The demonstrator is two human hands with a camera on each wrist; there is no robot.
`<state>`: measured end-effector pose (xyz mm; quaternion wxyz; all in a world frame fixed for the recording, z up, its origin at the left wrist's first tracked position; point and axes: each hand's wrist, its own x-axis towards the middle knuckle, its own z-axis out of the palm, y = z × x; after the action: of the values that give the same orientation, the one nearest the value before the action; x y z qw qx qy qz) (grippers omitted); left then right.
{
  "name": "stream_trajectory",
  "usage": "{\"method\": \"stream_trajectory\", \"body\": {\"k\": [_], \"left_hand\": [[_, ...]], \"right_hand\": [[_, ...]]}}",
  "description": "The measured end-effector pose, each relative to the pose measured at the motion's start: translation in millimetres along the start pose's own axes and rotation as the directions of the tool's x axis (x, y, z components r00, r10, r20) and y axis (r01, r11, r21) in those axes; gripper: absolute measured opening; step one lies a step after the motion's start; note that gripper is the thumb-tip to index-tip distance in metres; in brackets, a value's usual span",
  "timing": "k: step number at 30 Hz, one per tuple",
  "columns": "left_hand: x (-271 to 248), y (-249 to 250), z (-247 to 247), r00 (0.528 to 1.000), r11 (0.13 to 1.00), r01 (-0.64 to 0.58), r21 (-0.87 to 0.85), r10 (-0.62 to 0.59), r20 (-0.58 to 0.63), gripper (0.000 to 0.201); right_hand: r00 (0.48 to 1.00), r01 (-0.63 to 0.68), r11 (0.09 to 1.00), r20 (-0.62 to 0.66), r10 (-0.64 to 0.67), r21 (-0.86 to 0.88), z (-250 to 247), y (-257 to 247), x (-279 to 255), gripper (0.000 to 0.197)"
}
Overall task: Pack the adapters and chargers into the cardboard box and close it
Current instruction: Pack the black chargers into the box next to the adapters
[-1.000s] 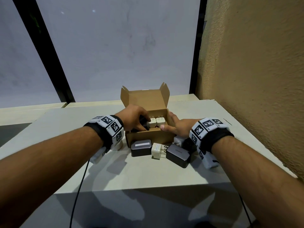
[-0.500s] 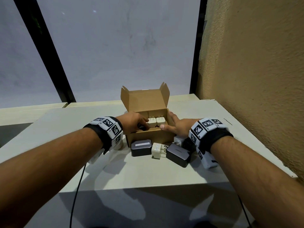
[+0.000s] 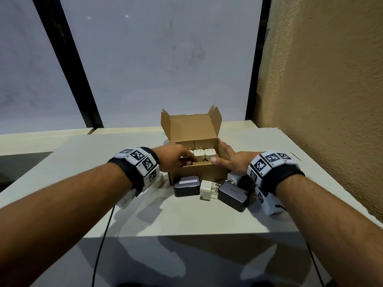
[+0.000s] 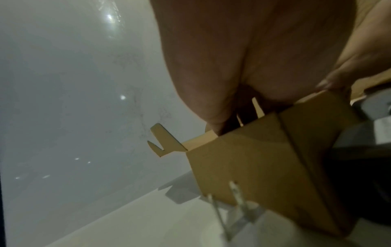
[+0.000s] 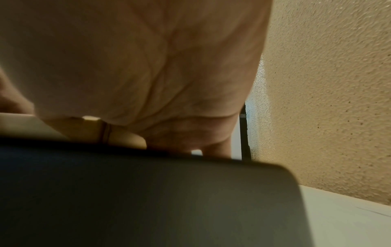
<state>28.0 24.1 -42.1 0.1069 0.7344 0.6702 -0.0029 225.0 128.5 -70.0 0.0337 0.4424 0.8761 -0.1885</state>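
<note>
Pale surface (image 3: 145, 214) beneath: left hand (image 3: 176, 157) fingers curl over something hidden inside the cardboard box (image 3: 199, 172), grip unclear; right hand (image 3: 230, 160) lies flat against its side. White adapters (image 3: 204, 155) inside, black chargers (image 3: 187, 185) outside nearby. Upright prongs may block lid closure.
</note>
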Motion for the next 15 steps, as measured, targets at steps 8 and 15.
{"method": "stream_trajectory", "body": {"k": [8,15], "left_hand": [[-37,31,0,0.948,0.975,-0.221,-0.026,0.209,-0.239,0.019],[-61,20,22,0.991,0.981,-0.134,0.142,0.132,0.023,0.077]], "right_hand": [[1.000,-0.015,0.999,-0.021,0.015,-0.032,2,-1,1,0.085],[1.000,-0.007,1.000,0.007,0.007,-0.009,0,-3,0,0.083]]}}
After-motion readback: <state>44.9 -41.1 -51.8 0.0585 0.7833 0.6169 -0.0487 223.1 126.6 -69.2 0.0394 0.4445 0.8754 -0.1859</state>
